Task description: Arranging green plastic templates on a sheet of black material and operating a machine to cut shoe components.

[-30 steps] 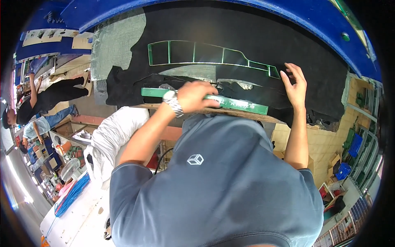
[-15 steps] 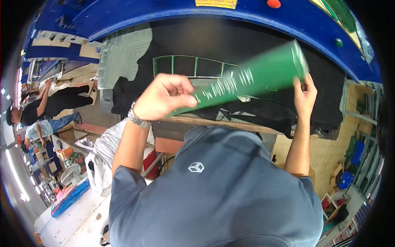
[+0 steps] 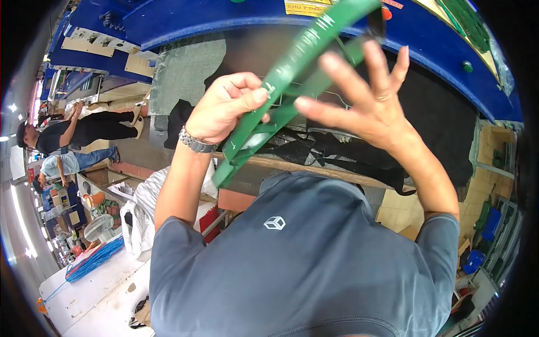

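A green cutting die (image 3: pixel 297 56), a long frame with cross bars and white markings on its side wall, hangs tilted above the work surface. Its lower end is gripped by my left hand (image 3: pixel 224 109), thumb on the near wall. My right hand (image 3: pixel 368 106) has its fingers spread beside the die's right side, blurred by motion; it holds nothing. Beneath the die lies black sheet material (image 3: pixel 432 106), with cut black scraps (image 3: pixel 320 149) along the near edge. Part of the sheet is hidden by the die and my hands.
A blue machine beam (image 3: pixel 224 25) crosses the far side, with a red knob (image 3: pixel 386 13) and a green button (image 3: pixel 467 67). The worn grey-green board (image 3: pixel 182 70) shows at left. A wooden edge (image 3: pixel 353 175) runs near me. Two people stand off to the left.
The die has swung from nearly level to steeply tilted, its far end now up toward the machine beam. My right hand has let go of its end and opened; my left hand keeps hold.
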Demonstrator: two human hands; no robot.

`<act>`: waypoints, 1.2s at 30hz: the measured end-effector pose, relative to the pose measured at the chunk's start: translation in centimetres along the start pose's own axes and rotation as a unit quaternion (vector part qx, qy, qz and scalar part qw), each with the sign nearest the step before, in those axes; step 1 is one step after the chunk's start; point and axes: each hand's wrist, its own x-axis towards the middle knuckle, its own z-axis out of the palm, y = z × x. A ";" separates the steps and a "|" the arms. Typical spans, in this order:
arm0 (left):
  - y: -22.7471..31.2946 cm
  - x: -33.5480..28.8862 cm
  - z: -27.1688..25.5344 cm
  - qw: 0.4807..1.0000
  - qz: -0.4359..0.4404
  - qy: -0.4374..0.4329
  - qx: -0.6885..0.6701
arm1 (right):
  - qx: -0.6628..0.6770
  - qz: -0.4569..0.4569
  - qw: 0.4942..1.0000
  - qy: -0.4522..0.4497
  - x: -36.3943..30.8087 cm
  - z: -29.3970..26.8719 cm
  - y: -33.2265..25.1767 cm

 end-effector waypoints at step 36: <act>-13.4 7.4 -21.5 0.781 0.053 0.279 0.556 | 0.129 0.362 0.859 -0.337 -14.2 10.5 7.8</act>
